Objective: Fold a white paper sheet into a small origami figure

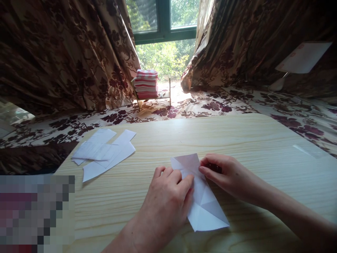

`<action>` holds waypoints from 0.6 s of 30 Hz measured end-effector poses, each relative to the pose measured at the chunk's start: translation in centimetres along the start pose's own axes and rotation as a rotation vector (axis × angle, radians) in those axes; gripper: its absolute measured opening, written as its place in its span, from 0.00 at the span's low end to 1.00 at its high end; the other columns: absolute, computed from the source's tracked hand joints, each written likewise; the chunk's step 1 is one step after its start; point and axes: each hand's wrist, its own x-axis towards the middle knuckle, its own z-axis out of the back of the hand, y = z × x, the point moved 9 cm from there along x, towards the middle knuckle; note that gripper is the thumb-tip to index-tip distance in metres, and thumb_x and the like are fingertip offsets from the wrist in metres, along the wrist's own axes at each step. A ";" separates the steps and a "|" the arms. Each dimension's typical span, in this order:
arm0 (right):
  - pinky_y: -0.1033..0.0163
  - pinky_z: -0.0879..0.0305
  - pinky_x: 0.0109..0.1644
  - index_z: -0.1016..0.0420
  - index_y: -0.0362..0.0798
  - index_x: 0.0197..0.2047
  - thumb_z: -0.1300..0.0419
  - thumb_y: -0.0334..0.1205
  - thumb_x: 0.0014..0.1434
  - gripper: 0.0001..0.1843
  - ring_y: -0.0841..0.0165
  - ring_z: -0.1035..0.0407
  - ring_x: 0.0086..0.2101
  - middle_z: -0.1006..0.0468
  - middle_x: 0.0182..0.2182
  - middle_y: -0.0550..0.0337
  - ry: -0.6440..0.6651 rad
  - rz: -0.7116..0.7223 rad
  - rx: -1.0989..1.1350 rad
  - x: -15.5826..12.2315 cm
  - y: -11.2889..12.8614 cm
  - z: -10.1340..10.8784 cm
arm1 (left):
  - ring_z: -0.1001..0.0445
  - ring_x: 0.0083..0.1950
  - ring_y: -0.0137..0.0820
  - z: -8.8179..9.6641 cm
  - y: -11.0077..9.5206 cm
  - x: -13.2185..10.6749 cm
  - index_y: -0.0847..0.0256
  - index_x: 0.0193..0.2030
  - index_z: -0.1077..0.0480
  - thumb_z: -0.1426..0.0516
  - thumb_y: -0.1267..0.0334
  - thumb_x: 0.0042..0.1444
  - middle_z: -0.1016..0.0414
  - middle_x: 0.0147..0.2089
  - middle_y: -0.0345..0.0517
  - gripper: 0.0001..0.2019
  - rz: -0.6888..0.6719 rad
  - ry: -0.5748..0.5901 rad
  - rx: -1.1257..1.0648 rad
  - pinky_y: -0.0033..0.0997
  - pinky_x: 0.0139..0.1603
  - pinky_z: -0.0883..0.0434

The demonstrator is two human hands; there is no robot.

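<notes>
A creased piece of white paper (209, 214) lies lengthwise on the wooden table, with diagonal fold lines at both its far and near ends. Across its left side rests my left hand (167, 196), fingers curled and thumb pressed to the sheet; its fingertips are partly hidden. At the upper right edge of the paper, my right hand (228, 172) pinches with thumb and forefinger. The tips meet right at that edge.
Several overlapping white paper strips (105, 154) lie on the left of the pale table (158, 137). Beyond its far edge, a small rack holds folded red-and-white cloths (146, 84) near the window. A white-shaded lamp (302, 58) stands at right. A blurred patch covers the lower left.
</notes>
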 end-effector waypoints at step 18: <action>0.67 0.44 0.27 0.30 0.47 0.27 0.45 0.36 0.56 0.06 0.73 0.39 0.25 0.32 0.25 0.64 0.132 -0.002 -0.014 -0.3 -0.1 -0.9 | 0.37 0.38 0.37 -0.7 0.3 -0.1 0.61 0.46 0.32 0.52 0.66 0.59 0.32 0.35 0.46 0.12 0.073 0.030 0.010 0.43 0.44 0.39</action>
